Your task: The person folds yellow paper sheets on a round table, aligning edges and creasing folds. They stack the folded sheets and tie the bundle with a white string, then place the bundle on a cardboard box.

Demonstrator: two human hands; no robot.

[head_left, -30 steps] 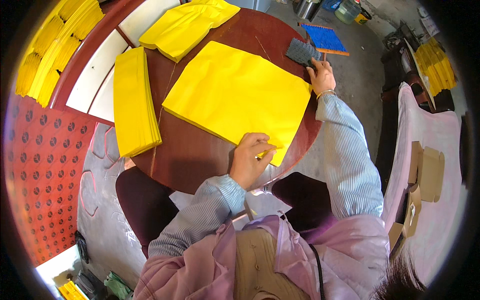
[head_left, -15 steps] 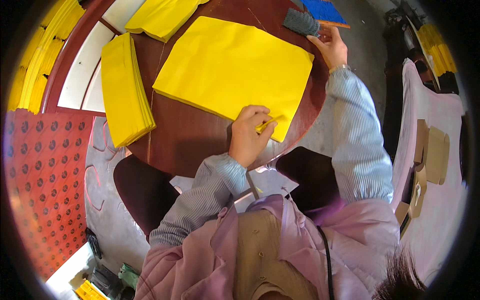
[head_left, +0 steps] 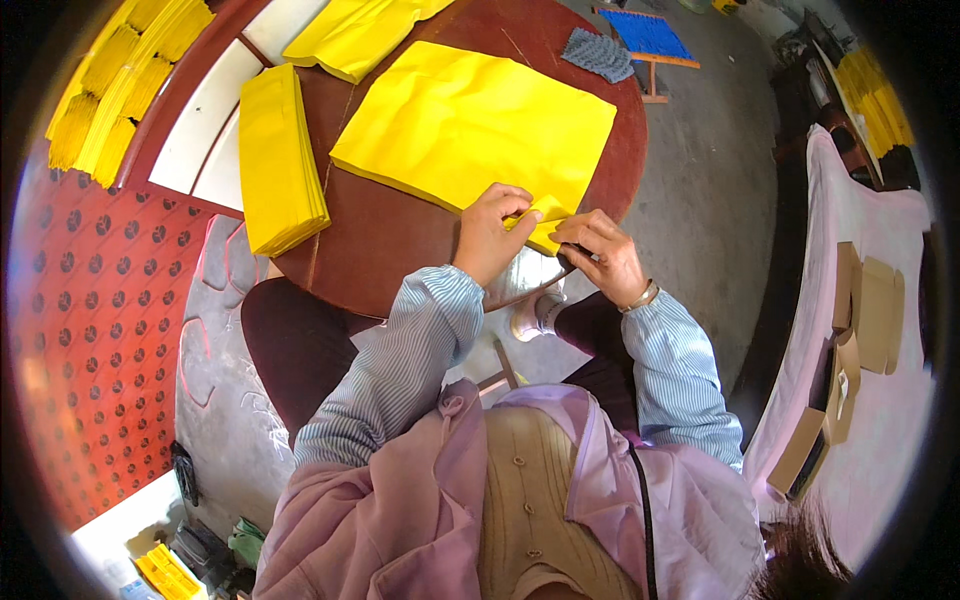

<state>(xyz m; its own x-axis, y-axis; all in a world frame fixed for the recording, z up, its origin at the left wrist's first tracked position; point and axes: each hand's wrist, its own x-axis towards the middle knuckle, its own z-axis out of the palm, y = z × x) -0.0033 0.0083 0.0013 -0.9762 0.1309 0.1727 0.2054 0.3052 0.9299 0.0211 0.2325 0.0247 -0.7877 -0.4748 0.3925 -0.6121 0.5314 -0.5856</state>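
Note:
A stack of wide yellow sheets [head_left: 480, 125] lies flat on the round dark red table; whether they are paper or cloth I cannot tell. My left hand [head_left: 490, 232] pinches the raised, folded near corner of the top sheet between thumb and fingers. Close beside it, my right hand [head_left: 605, 255] grips the same corner from the right, its fingers bent over the sheet's edge. To the left stands a thick folded yellow bundle [head_left: 277, 165]. A bumpy dark grey pad [head_left: 598, 55] rests at the table's far right edge, apart from both hands.
The round table [head_left: 400, 245] curves in front of my knees. Beyond it is a low stool with a blue woven seat [head_left: 650, 36]. More yellow sheets [head_left: 360, 35] lie at the far left. Open cardboard boxes [head_left: 862, 320] sit on a pale cloth surface at right.
My right hand has come from the grey pad back toward me to the near corner of the yellow sheets. The left hand stays there, and the corner is now lifted and folded more.

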